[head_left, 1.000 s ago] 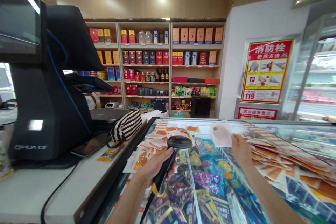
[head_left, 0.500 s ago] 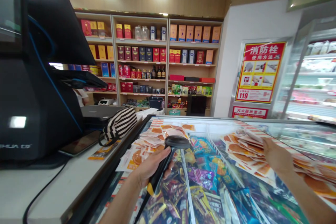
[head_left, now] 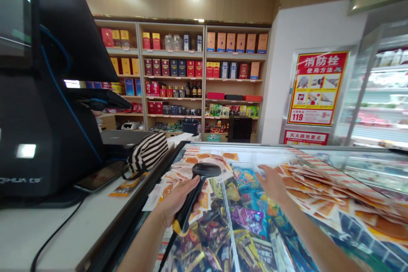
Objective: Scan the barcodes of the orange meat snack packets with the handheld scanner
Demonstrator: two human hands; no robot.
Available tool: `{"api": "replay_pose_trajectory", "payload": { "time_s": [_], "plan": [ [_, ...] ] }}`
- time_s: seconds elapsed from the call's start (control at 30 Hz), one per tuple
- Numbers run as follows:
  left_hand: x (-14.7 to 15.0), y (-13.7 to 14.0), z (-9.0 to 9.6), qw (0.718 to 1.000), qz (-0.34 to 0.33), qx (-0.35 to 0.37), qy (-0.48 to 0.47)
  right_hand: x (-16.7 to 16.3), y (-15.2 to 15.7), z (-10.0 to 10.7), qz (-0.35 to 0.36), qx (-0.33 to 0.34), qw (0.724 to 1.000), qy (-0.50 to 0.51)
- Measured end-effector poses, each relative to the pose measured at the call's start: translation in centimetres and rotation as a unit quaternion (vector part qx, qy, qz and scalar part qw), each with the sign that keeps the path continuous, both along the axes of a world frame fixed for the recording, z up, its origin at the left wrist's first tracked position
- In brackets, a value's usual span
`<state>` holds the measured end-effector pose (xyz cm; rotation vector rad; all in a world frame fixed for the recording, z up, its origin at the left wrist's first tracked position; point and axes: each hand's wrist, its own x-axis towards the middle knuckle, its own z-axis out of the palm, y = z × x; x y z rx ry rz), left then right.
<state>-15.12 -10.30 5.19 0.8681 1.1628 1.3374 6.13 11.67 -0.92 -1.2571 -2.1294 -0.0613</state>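
My left hand (head_left: 180,197) is wrapped round the handle of a black-and-yellow barcode scanner (head_left: 206,169). The scanner's head is over a loose pile of flat white-and-orange packets (head_left: 167,191) on the freezer's glass top (head_left: 251,155). Each packet shows a round brown-orange disc. Over the middle of the glass is my right hand (head_left: 272,182), fingers partly extended and apart, with nothing visible in them. Just right of it, a second heap of the same packets (head_left: 314,185) spreads along the glass.
Under the glass lie colourful wrapped packs (head_left: 247,216) between white wire dividers. On the left counter (head_left: 73,229) are a black till (head_left: 47,127), a phone (head_left: 100,176) and a striped pouch (head_left: 148,151). Shelves of boxes (head_left: 174,68) stand behind.
My right hand has left the right-hand packet heap and moved left to the middle of the glass. My left hand, with the scanner, has shifted slightly left.
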Motion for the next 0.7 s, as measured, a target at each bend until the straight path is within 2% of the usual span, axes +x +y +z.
{"api": "replay_pose_trajectory", "payload": {
  "time_s": [0.03, 0.1, 0.27, 0.5, 0.7],
  "plan": [
    [-0.2, 0.0, 0.0, 1.0, 0.007, -0.003, 0.007, -2.2, -0.7, -0.3, 0.035, -0.044, 0.998, -0.016],
    [-0.8, 0.0, -0.2, 0.999, 0.021, -0.01, 0.022, -5.7, -1.6, -0.9, 0.055, -0.075, 0.995, -0.026],
    [-2.7, 0.3, -0.7, 0.997, 0.049, -0.033, 0.052, -10.2, -1.5, -1.9, 0.01, -0.135, 0.99, -0.028],
    [-3.6, 0.2, -0.7, 0.995, 0.066, -0.057, 0.04, -12.4, -0.3, -1.9, -0.019, -0.166, 0.986, 0.006],
    [-3.3, -0.3, -0.4, 0.998, 0.033, -0.031, 0.046, -11.3, 0.4, -2.3, 0.04, -0.166, 0.98, 0.098]
  ]
}}
